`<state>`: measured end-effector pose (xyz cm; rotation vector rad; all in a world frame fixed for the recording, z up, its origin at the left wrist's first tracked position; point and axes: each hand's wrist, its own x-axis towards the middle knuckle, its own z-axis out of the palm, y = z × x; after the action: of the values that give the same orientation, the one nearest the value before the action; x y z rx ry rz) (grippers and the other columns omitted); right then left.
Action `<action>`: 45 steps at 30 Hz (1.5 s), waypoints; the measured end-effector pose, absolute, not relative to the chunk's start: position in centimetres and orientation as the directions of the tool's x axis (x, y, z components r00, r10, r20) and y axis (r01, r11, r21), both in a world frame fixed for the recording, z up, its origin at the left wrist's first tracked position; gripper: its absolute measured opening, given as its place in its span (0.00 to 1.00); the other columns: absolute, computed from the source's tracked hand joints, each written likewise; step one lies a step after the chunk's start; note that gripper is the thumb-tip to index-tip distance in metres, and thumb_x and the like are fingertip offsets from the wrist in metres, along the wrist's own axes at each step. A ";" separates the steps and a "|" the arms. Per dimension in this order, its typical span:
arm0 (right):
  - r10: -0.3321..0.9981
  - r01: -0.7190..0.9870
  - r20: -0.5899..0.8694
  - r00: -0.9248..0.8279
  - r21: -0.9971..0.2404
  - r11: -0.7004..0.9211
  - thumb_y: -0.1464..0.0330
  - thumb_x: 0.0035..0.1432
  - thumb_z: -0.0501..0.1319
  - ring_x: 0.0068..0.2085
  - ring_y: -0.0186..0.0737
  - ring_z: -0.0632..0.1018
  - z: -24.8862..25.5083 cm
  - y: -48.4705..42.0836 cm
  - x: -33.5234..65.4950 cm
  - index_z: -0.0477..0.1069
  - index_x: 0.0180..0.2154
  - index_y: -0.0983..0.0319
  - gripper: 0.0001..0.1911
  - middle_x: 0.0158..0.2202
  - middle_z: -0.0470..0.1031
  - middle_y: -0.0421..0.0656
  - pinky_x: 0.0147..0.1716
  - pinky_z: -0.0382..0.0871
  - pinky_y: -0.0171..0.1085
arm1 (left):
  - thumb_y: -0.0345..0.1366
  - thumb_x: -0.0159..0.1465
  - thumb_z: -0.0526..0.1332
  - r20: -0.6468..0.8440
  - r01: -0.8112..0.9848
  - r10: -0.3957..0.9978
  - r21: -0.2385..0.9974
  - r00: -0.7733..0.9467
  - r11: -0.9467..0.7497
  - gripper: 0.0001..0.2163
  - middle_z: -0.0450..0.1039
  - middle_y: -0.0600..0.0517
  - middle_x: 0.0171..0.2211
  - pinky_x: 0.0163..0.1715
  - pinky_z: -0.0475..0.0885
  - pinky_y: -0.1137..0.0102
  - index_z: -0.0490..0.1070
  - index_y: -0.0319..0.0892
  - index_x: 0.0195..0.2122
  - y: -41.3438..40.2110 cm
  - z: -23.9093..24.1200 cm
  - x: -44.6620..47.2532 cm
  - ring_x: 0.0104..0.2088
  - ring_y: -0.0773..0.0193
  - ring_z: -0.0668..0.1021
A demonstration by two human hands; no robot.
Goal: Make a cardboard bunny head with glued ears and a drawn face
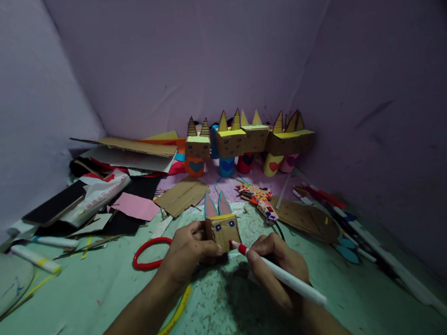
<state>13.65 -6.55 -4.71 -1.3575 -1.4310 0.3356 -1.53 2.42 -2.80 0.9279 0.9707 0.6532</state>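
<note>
My left hand (pixel 189 250) grips a small cardboard animal head (pixel 225 234) by its left side. The head is box-shaped, with two blue-edged pink ears on top, a yellow strip along its upper edge and two dark blue eyes drawn on the front. Between the fingers of my right hand (pixel 280 269) is a white marker (pixel 290 281) with a red collar. Its red tip meets the lower front of the cardboard face, or is very close to it. The left-hand fingers behind the head are partly hidden.
Several finished-looking cardboard animal figures (pixel 231 142) stand along the back wall. A patterned glue gun (pixel 262 199) lies right of centre. Red-handled scissors (pixel 149 253) and a yellow tape measure (pixel 173 318) are near my left arm. Paper and cardboard scraps (pixel 137 205) pile up at left, markers (pixel 337 210) at right.
</note>
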 end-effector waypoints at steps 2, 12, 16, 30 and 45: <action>0.845 0.529 0.489 0.219 -0.787 0.318 0.65 0.58 0.56 0.19 0.33 0.69 -4.8 -6.5 13.6 0.61 0.25 0.59 0.10 0.18 0.66 0.36 0.18 0.61 0.32 | 0.25 0.37 0.65 -0.392 -0.064 0.807 0.883 0.442 0.464 0.27 0.79 0.43 0.33 0.24 0.68 0.71 0.72 0.34 0.43 2.4 -3.0 -1.6 0.29 0.58 0.78; 0.861 0.523 0.469 0.198 -0.793 0.311 0.65 0.57 0.56 0.19 0.35 0.70 -4.9 -6.6 13.6 0.62 0.24 0.59 0.10 0.18 0.67 0.37 0.20 0.61 0.33 | 0.25 0.36 0.66 -0.381 -0.092 0.813 0.882 0.441 0.463 0.26 0.80 0.43 0.32 0.26 0.71 0.69 0.73 0.33 0.41 2.4 -3.0 -1.5 0.29 0.56 0.79; 0.865 0.518 0.462 0.194 -0.798 0.310 0.65 0.57 0.56 0.19 0.35 0.69 -4.8 -6.6 13.8 0.62 0.25 0.59 0.09 0.18 0.67 0.37 0.19 0.61 0.33 | 0.25 0.36 0.66 -0.389 -0.090 0.811 0.878 0.438 0.470 0.25 0.80 0.42 0.32 0.27 0.72 0.68 0.73 0.34 0.40 2.3 -2.9 -1.5 0.30 0.55 0.80; 0.872 0.479 0.402 0.279 -0.846 0.236 0.64 0.55 0.57 0.17 0.34 0.68 -4.4 -6.6 14.1 0.62 0.23 0.59 0.11 0.16 0.68 0.37 0.17 0.59 0.32 | 0.24 0.37 0.66 -0.397 -0.083 0.810 0.877 0.432 0.474 0.24 0.80 0.46 0.30 0.24 0.71 0.71 0.71 0.35 0.39 2.3 -2.6 -1.5 0.29 0.57 0.80; 0.840 0.345 0.394 0.372 -0.899 0.269 0.63 0.54 0.58 0.19 0.33 0.65 -5.0 -6.6 13.5 0.63 0.23 0.59 0.11 0.17 0.64 0.36 0.19 0.56 0.33 | 0.27 0.38 0.66 -0.362 -0.076 0.800 0.890 0.479 0.449 0.27 0.80 0.42 0.33 0.25 0.69 0.71 0.71 0.32 0.43 2.5 -3.2 -1.6 0.30 0.57 0.79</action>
<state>13.50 -6.56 -4.96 -1.3168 -1.2072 0.4758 -1.55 2.49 -3.22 0.9514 0.9131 0.6465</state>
